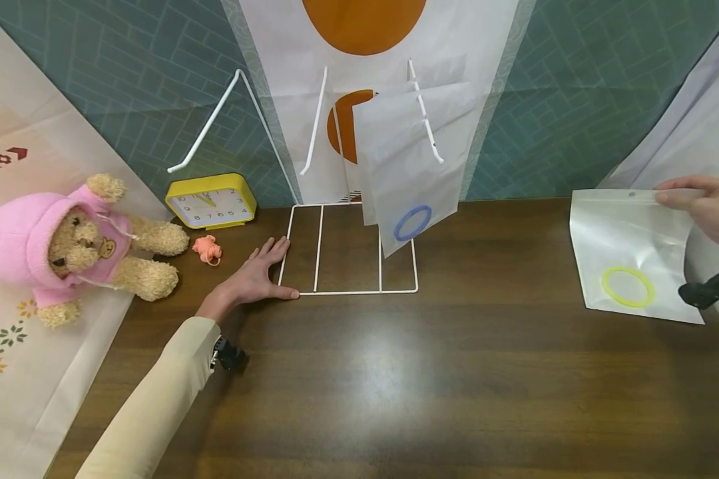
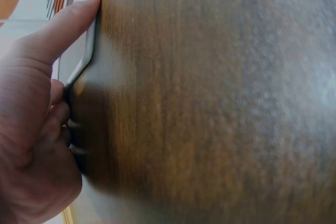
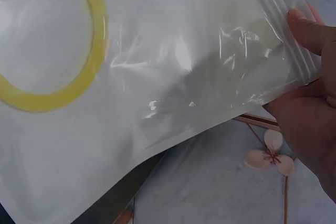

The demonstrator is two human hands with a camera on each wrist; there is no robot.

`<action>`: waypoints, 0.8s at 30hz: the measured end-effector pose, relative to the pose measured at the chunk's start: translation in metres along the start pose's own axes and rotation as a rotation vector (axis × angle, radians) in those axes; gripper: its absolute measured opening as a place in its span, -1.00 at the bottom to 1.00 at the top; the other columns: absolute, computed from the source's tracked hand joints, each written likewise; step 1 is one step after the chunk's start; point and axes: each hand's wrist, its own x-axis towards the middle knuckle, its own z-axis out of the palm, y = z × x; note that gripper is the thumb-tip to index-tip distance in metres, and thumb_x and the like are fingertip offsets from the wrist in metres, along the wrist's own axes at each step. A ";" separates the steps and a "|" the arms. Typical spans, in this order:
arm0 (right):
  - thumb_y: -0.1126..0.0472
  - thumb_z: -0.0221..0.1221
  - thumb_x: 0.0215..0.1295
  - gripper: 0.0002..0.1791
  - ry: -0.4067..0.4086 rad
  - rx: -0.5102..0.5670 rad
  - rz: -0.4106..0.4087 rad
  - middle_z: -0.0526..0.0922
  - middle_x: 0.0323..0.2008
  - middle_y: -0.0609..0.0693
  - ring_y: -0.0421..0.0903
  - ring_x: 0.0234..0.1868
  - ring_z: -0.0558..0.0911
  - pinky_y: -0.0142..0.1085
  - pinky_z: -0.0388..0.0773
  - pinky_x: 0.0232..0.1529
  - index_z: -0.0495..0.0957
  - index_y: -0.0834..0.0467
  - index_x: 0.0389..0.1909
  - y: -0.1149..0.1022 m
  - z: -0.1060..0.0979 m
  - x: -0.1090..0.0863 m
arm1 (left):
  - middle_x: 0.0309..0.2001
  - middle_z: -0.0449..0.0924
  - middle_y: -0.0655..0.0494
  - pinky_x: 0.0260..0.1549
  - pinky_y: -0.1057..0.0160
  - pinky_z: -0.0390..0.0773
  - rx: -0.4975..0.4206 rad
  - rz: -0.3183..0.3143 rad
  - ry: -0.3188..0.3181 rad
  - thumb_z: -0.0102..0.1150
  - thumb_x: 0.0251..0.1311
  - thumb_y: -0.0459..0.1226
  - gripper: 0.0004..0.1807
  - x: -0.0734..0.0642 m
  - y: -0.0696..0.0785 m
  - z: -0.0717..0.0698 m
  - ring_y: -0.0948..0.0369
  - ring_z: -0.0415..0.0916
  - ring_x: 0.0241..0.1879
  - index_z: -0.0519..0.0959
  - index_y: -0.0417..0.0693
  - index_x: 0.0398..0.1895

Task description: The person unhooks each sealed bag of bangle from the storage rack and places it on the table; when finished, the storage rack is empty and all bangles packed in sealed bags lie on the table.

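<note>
A white wire display rack [image 1: 359, 292] stands at the back of the table, its hooks sticking out toward me. My left hand [image 1: 257, 271] rests on the front left corner of its base, fingers spread along the side wire; the thumb [image 2: 73, 17] lies on the front wire in the left wrist view. Clear-fronted zip bags hang from the rack's right hook [image 1: 425, 116], the front one showing a blue ring [image 1: 413, 223]. At the far right my right hand [image 1: 710, 206] pinches the top right corner of another zip bag [image 1: 629, 233], which holds a yellow ring [image 3: 98, 30].
On the left are a yellow clock [image 1: 248, 193], a small coral-coloured bundle [image 1: 207, 249] and a teddy bear [image 1: 26, 223] in a pink hoodie, lying on its side. A patterned cloth [image 1: 389, 73] hangs behind the rack. Pale fabric [image 1: 689, 126] hangs on the right.
</note>
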 end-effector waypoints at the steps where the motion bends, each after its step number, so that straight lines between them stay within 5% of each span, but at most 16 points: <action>1: -0.38 -0.02 0.36 -0.64 0.001 -0.022 0.026 0.41 0.02 0.13 0.28 0.05 0.31 0.32 0.18 0.21 0.42 -0.34 0.04 -0.001 0.001 0.000 | 0.60 -0.24 -0.15 0.42 -0.17 -0.35 0.001 0.002 0.000 0.52 -0.02 0.07 0.30 0.000 0.000 0.000 -0.11 -0.43 0.55 -0.12 -0.22 0.60; 4: -0.31 -0.01 0.43 -0.47 0.008 -0.044 0.063 0.22 0.22 0.40 0.42 0.19 0.16 0.40 0.07 0.24 0.45 -0.05 0.19 -0.004 0.005 0.003 | 0.60 -0.24 -0.14 0.43 -0.17 -0.34 0.009 0.000 0.000 0.53 -0.02 0.06 0.30 0.001 0.000 -0.001 -0.10 -0.43 0.55 -0.12 -0.21 0.60; 8: -0.10 0.04 0.51 -0.50 0.017 -0.047 0.029 0.29 0.17 0.36 0.35 0.11 0.22 0.34 0.19 0.21 0.47 0.22 0.18 -0.004 0.011 0.008 | 0.60 -0.24 -0.13 0.43 -0.17 -0.33 0.014 0.000 0.001 0.52 -0.02 0.08 0.30 0.002 -0.001 0.000 -0.11 -0.42 0.55 -0.12 -0.21 0.60; 11: -0.09 0.08 0.48 -0.74 0.027 -0.055 0.004 0.42 -0.02 0.14 0.21 -0.08 0.32 0.10 0.44 -0.07 0.63 -0.07 -0.05 -0.001 0.011 0.008 | 0.60 -0.23 -0.13 0.42 -0.18 -0.33 0.015 0.005 0.001 0.52 -0.02 0.08 0.30 0.002 0.000 0.000 -0.12 -0.42 0.55 -0.12 -0.21 0.60; 14: -0.13 0.07 0.47 -0.78 0.044 -0.084 -0.008 0.43 0.04 0.18 0.21 -0.05 0.33 -0.03 0.37 -0.21 0.65 -0.20 -0.11 0.000 0.012 0.004 | 0.60 -0.23 -0.13 0.42 -0.18 -0.33 0.016 0.007 0.002 0.52 -0.02 0.08 0.30 0.002 0.001 0.000 -0.11 -0.42 0.55 -0.12 -0.21 0.60; 19: -0.07 -0.05 0.52 -0.48 0.087 -0.188 0.002 0.18 0.41 0.41 0.43 0.35 0.10 0.33 0.12 0.15 0.48 0.14 0.31 -0.008 0.019 -0.001 | 0.60 -0.23 -0.15 0.42 -0.18 -0.32 0.020 0.013 0.004 0.52 -0.01 0.07 0.29 0.002 0.000 0.000 -0.11 -0.42 0.55 -0.12 -0.23 0.60; 24: 0.20 -0.12 0.53 -0.48 0.096 -0.322 -0.070 0.04 0.44 0.49 0.47 0.46 -0.08 0.38 -0.13 0.33 0.29 0.35 0.40 -0.012 0.031 0.005 | 0.59 -0.24 -0.16 0.42 -0.18 -0.33 0.019 0.008 0.001 0.52 -0.01 0.07 0.30 0.001 0.000 0.000 -0.12 -0.42 0.55 -0.12 -0.26 0.59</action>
